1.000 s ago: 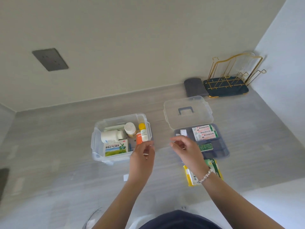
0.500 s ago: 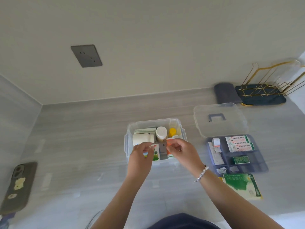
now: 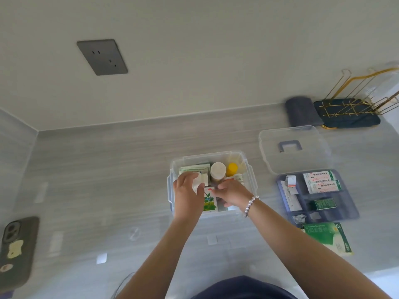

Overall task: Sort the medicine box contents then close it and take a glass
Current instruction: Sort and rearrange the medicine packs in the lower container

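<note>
While inside the medicine box (image 3: pixel 251 180), left hand (image 3: pixel 189 194) on a white bottle (image 3: pixel 199 180), right hand (image 3: pixel 234 194) grip unclear.

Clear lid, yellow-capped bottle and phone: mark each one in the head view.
Clear lid (image 3: pixel 278 162): head view, on the flat top panel left of its blue handle.
Yellow-capped bottle (image 3: pixel 231 168): head view, on the yellow cap, inside the box.
Phone (image 3: pixel 19 251): head view, on the middle of its dark back.

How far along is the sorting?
Midway. Bottles and packets already sit in the clear box. Both the left hand and right hand are inside it, arranging. The lid lies off, the tray waits outside, and no glass is taken.
</note>
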